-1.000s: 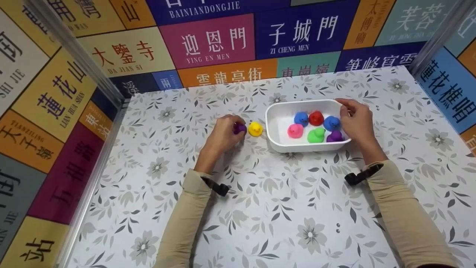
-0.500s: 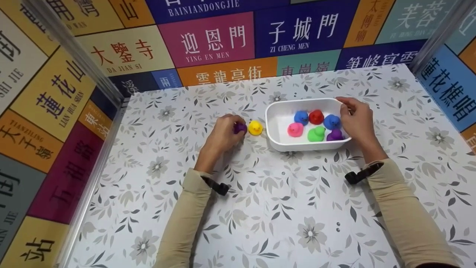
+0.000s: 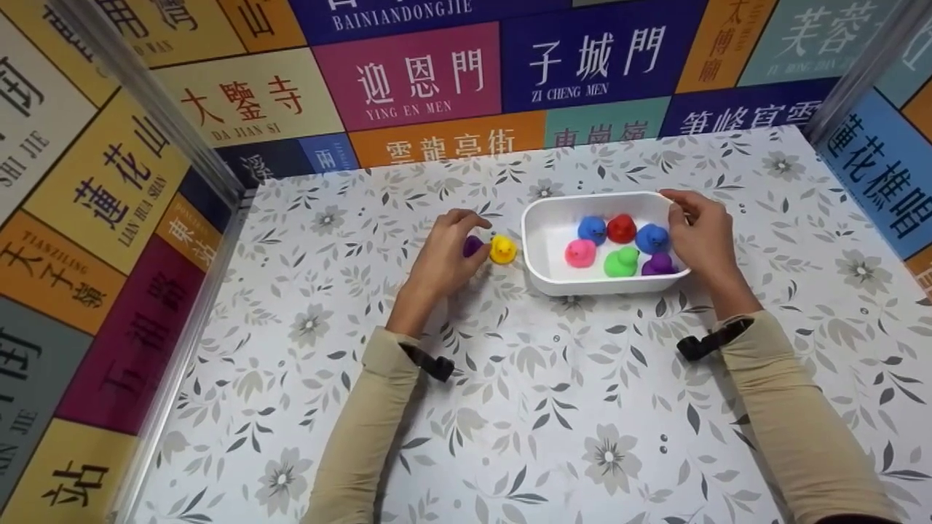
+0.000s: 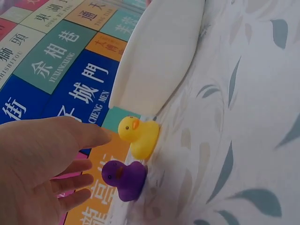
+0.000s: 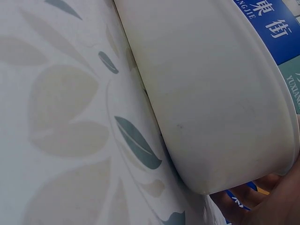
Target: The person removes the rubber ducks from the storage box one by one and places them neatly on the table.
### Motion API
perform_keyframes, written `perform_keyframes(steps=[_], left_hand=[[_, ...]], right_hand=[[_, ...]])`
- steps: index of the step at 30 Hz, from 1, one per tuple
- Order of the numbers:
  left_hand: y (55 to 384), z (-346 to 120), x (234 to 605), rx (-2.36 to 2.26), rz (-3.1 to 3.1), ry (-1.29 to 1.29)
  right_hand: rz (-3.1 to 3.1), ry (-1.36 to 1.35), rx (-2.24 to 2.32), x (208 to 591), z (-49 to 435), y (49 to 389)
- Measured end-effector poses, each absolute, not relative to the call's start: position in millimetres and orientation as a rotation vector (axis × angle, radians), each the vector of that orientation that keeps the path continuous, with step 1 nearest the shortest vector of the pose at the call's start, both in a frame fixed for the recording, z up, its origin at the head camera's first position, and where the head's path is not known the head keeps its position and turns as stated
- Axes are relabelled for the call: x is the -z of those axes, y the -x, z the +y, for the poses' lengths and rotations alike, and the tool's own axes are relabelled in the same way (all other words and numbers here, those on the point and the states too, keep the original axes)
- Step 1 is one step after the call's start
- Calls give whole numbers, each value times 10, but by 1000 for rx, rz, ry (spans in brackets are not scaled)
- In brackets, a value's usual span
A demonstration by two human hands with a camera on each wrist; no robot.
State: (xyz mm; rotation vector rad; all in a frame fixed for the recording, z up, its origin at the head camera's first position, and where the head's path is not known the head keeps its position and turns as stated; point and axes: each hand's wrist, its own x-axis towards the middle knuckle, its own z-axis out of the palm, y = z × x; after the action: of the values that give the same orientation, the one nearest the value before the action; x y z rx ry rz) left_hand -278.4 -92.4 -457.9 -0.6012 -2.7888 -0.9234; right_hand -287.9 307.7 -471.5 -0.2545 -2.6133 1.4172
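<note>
Pinching the white tub (image 3: 601, 287) with your right hand (image 3: 705, 234).
Your left hand (image 3: 444, 255) is spread beside the purple duck (image 4: 127, 183) and yellow duck (image 3: 502, 249), on the table (image 3: 524, 407) near the tub.

I see a broad, flat table (image 3: 510, 397) before me, its white surface printed with grey flowers and leafy sprigs. On it, towards the far side, I have a smooth white oblong tub (image 3: 608, 287) with rounded corners, standing open side up. Just beside its left end stands a small yellow toy duck (image 3: 502, 250), upright, and next to that a small purple toy duck (image 4: 125, 180).
</note>
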Motion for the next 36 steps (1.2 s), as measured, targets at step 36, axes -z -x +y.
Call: perform_keyframes(steps=[36], left_hand=[[2668,-19,4483,865,-2743,926]], right_hand=[[-2617,275,-1380,4721,3067,2886]])
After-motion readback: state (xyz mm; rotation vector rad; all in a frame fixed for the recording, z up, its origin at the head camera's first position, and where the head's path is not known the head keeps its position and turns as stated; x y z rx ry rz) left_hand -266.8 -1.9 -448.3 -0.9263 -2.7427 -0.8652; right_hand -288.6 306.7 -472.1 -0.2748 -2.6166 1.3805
